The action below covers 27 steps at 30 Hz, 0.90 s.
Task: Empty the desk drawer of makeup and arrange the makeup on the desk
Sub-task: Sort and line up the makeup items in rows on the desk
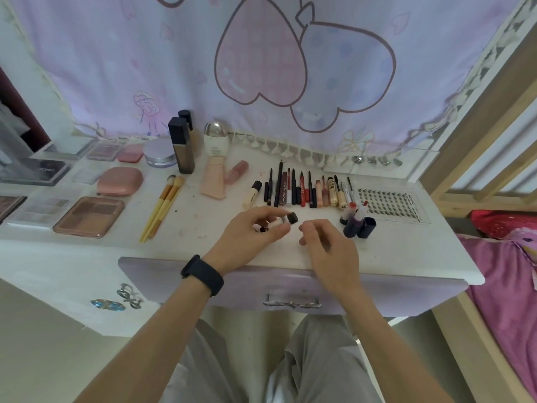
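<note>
Evidently sorting by shape, the left hand (255, 228) is gripping a small, smooth white tube (277, 222) with a black cap above the desk (203, 242). The right hand (328, 245) is hovering beside it, fingers loosely curled and empty, near the row of slim pencils (293, 190).

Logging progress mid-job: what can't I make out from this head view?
Drawer: inside hidden behind its front and the desk top, head view.
Black-capped tube: mostly covered by the left hand; label too small.
Right hand: curled; whether it pinches anything is unclear.
Dark palette: cut off by the left edge.
</note>
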Tool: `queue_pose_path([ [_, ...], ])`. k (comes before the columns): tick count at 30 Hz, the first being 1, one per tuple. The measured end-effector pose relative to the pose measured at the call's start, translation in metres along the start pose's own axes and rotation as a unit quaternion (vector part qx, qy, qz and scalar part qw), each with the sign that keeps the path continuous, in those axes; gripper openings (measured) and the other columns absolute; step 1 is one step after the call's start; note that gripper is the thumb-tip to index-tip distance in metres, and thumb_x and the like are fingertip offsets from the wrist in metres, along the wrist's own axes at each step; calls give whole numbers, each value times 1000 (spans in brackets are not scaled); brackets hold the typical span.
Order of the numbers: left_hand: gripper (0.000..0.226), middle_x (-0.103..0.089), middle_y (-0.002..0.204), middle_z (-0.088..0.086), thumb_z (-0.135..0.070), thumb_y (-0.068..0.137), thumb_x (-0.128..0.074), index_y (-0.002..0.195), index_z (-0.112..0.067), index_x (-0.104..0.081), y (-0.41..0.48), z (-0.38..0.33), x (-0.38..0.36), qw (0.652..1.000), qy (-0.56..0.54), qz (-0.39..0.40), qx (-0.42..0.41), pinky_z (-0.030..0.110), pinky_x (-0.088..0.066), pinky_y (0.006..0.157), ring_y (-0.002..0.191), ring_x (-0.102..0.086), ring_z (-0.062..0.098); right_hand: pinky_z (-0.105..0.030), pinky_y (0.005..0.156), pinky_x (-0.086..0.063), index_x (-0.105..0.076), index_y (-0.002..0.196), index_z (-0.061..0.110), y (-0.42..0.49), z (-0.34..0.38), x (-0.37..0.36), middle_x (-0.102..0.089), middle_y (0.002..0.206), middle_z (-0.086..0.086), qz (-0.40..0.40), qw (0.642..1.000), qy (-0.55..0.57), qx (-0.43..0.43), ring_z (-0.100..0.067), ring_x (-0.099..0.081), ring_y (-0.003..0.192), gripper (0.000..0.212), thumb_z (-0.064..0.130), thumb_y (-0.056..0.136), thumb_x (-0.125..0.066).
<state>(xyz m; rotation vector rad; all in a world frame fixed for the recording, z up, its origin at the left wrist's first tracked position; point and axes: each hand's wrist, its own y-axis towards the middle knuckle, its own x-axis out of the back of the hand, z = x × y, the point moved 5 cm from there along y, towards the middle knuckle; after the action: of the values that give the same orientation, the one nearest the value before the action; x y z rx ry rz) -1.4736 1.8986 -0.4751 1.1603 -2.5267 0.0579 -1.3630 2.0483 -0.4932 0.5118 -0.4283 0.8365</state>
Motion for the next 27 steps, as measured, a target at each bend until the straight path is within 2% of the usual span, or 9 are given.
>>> queue_pose_path([
  [3,25,-69,106,-18,-41,83,-77,107,-45,-73,-2,1,-3,1000,23,19,-2,3,-36,74,99,-58,-6,-28,58,-41,-63,83,36,1,0,0,-68,73,16,-1,1000,5,-1,-4,-60,64,55,80,90,-31],
  [5,27,-70,105,-22,-41,80,-80,106,-45,-74,-3,2,-3,999,28,22,-4,4,-37,75,101,-58,-7,-35,59,-47,-63,78,30,2,-1,-2,-65,69,6,6,1000,-18,4,-11,-59,66,70,87,86,-24],
  [7,28,-70,105,-25,-41,78,-81,105,-44,-74,-3,2,-3,999,32,24,-5,7,-38,77,103,-60,-7,-34,60,-45,-62,75,29,2,-1,-3,-62,67,4,20,999,-49,9,-11,-57,69,75,90,83,-18],
  [12,26,-71,96,-28,-51,75,-79,99,-42,-73,-6,2,-6,999,44,12,-26,8,-43,75,95,-63,-6,-30,59,-35,-56,67,35,3,0,-7,-56,63,8,47,994,-98,9,-6,-52,75,58,79,89,-25],
  [16,43,-70,84,-17,-73,86,-46,104,-42,-69,-7,3,-12,988,149,-3,-31,25,-47,70,81,-58,4,-38,65,-44,-55,69,26,5,0,-6,-61,67,6,46,996,-76,-7,-11,-53,72,60,70,92,-22],
  [20,52,-52,66,-13,-66,95,-24,104,-33,-63,-9,-1,-20,967,243,-29,-63,27,-39,58,65,-51,6,-39,59,-39,-42,65,20,5,1,-7,-48,59,-2,39,996,-85,11,-17,-45,64,60,66,97,-21],
  [24,43,-52,61,-11,-60,98,-21,88,-36,-54,-8,-1,-22,968,244,-23,-49,29,-36,56,59,-51,8,-40,57,-37,-43,65,19,3,0,-7,-48,58,-3,40,994,-92,35,-18,-45,67,60,64,98,-22],
  [25,40,-55,59,-14,-59,99,-21,80,-38,-49,-8,-1,-21,970,239,-22,-42,26,-33,55,57,-51,6,-37,55,-35,-44,66,20,3,0,-8,-49,58,-2,42,994,-93,43,-17,-46,68,59,64,98,-23],
  [27,39,-55,62,-36,-54,103,-25,71,-40,-42,-8,-1,-20,972,233,-25,-32,23,-28,53,58,-52,-2,-30,56,-31,-48,70,27,2,0,-9,-53,60,3,47,993,-91,57,-13,-50,71,50,63,97,-26],
])
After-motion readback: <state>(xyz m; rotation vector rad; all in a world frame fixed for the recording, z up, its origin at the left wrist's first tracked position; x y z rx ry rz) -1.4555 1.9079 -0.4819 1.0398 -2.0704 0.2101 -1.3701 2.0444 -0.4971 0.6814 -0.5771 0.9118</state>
